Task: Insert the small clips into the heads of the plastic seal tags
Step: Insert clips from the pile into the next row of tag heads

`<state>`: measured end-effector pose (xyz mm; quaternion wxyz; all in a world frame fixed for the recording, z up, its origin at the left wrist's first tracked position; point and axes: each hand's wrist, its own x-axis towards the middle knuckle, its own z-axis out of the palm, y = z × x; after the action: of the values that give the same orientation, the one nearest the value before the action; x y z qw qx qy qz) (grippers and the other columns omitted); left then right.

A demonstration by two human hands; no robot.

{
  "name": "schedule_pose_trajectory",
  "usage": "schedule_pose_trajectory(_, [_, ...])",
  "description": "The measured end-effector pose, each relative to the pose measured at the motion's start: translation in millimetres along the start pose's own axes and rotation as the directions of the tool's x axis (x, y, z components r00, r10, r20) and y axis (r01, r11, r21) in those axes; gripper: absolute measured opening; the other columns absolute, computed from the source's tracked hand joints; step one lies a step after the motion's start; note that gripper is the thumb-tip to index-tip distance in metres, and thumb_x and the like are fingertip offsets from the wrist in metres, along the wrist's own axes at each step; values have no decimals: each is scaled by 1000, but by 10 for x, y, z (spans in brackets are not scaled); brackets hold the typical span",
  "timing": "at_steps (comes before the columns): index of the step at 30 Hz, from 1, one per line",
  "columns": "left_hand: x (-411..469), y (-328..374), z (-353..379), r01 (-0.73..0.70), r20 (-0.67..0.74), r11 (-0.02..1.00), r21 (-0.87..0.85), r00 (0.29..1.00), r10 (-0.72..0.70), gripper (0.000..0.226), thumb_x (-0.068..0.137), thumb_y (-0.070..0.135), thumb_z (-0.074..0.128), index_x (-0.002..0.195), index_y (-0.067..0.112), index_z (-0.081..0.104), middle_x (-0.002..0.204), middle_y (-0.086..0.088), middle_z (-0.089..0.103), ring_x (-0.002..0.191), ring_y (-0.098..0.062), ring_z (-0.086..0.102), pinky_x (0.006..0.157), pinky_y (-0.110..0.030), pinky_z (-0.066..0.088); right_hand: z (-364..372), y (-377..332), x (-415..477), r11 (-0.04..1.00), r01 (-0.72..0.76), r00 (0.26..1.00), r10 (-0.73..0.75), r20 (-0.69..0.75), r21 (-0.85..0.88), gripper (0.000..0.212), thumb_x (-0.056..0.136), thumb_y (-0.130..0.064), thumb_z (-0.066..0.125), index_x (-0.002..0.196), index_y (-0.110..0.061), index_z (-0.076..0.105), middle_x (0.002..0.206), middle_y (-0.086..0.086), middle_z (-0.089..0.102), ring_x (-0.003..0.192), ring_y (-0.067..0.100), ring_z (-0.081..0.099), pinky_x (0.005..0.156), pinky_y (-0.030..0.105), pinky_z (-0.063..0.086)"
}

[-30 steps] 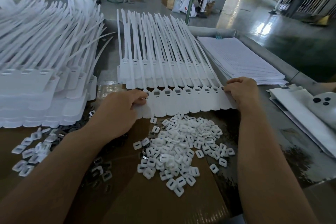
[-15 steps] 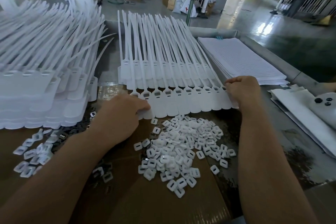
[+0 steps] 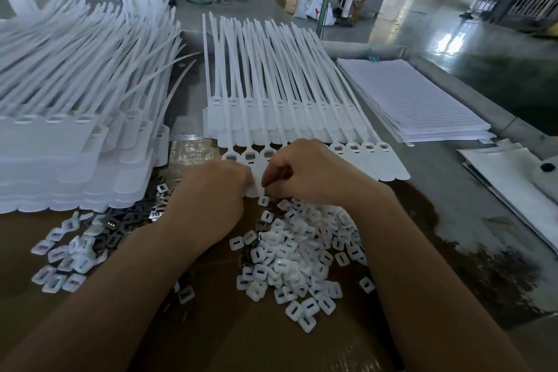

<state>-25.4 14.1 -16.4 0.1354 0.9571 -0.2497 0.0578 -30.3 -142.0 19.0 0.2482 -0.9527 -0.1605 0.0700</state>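
- Hands come together: the left hand (image 3: 211,190) and right hand (image 3: 305,172), a second ago at opposite ends of the front row of seal tags (image 3: 386,166), now meet at the row's near side, left of its middle, just beyond the pile of clips (image 3: 302,254)
- Fingers (image 3: 273,170) of both hands are curled downward, tips hidden against a tag flag; whether either pinches a clip I cannot tell
- Squaring the row looks finished, and fitting clips into the heads (image 3: 353,148) seems to be starting
- Tags lie flat mid-tabletop (image 3: 453,190), long axes running from near edge to far edge, tails toward the far edge, flags toward the near edge, slotted heads facing up
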Motion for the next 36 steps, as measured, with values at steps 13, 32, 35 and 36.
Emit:
schedule_pose_trajectory(13, [-50,27,9,-15,-32,1000,-26,999,14,31,79,4,46,96,15,70,106,2,64,91,-14,60,80,-30,49,185,-102,48,968,-41,999,45,11,-247,20,80,-28,63,85,-10,70,87,3,68,84,17,60,80,36,52])
schedule_pose_trajectory(32, [-60,79,24,-27,-42,992,127,999,33,26,86,15,41,101,24,61,93,7,63,77,-10,58,69,-22,49,134,-51,56,993,-74,997,74,-12,-95,26,87,-27,55,82,-4,66,88,3,67,79,14,60,71,30,49])
schedule_pose_trajectory(35, [-62,121,37,-21,-30,984,176,999,27,25,88,17,42,106,21,59,97,5,63,80,-12,61,70,-24,51,38,19,49,992,-80,984,94,-154,94,15,90,-23,56,78,-15,61,72,-11,57,66,-1,50,61,18,39])
schedule_pose_trajectory(36, [-58,128,40,-18,-18,982,187,1000,21,26,88,17,43,108,20,58,100,4,63,83,-13,61,72,-26,52,23,41,54,981,-80,971,117,-210,175,14,90,-21,56,77,-18,60,70,-12,56,64,0,50,60,15,40])
